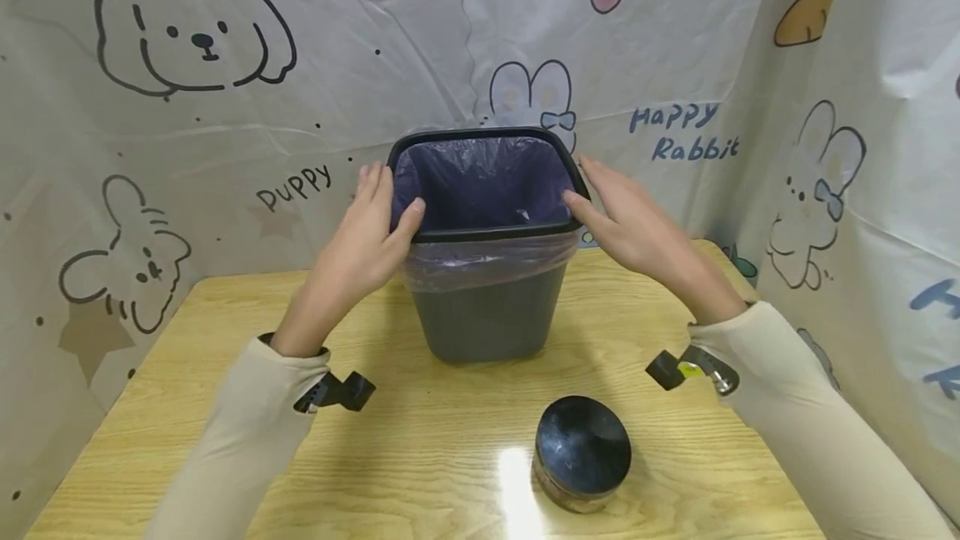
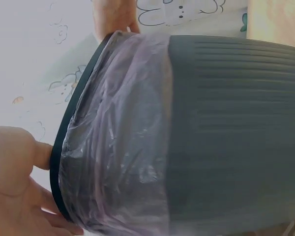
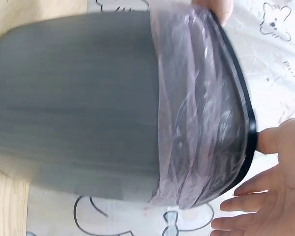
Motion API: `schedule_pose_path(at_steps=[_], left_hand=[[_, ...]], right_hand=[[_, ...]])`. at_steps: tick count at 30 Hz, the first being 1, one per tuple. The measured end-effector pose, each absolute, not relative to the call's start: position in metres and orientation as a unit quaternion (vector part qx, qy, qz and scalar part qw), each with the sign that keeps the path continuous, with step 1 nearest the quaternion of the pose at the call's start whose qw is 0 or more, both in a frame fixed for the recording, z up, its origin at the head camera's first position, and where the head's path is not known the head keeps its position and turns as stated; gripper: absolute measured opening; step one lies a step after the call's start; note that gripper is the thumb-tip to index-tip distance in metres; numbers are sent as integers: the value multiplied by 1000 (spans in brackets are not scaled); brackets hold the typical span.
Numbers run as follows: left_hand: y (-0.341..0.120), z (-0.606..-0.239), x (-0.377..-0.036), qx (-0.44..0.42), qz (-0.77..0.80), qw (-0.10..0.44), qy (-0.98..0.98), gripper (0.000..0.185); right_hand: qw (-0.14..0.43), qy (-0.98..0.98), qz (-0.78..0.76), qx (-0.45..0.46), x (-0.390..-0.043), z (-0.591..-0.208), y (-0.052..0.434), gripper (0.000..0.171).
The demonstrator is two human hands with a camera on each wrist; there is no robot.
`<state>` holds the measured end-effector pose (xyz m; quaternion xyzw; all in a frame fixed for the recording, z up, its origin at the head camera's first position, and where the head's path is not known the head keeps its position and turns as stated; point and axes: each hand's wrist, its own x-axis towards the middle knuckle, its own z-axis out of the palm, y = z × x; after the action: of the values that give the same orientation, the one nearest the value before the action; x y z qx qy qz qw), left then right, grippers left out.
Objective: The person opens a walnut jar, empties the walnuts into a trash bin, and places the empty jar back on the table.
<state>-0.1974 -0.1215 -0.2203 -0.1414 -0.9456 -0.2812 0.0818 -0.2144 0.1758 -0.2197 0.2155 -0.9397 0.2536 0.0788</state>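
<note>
Overall light: we get bright, even, soft indoor light, nothing dim.
Glare: we spot a white hot patch on the glossy table (image 1: 450, 440), just left of the jar (image 1: 582, 452).
Shadows: faint and soft around the bin (image 1: 487, 307).
Head view: we see it sharp, with edges bowed by the wide lens.
Wrist views: washed out, and we find the hands smeary up close.
</note>
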Motion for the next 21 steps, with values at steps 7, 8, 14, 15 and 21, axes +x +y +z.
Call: schedule_pose_path(at_steps=[7, 8, 14, 15, 21], left_hand=[[-130, -237, -174, -166, -309, 146, -925, 73], [-131, -240, -171, -166, -311, 149, -924, 73], [-132, -261, -155, -162, -317, 171, -919, 71], [-132, -265, -152, -160, -317, 177, -918, 70], [-133, -290, -137, -157, -322, 188, -914, 67]], right_hand=[[141, -919, 269, 251, -186, -227, 176, 64], [147, -917, 272, 253, -183, -229, 176, 64], [150, -918, 282, 234, -164, -245, 184, 67], [149, -919, 284, 228, -161, -248, 185, 68], [138, -920, 300, 211, -147, -268, 192, 69]])
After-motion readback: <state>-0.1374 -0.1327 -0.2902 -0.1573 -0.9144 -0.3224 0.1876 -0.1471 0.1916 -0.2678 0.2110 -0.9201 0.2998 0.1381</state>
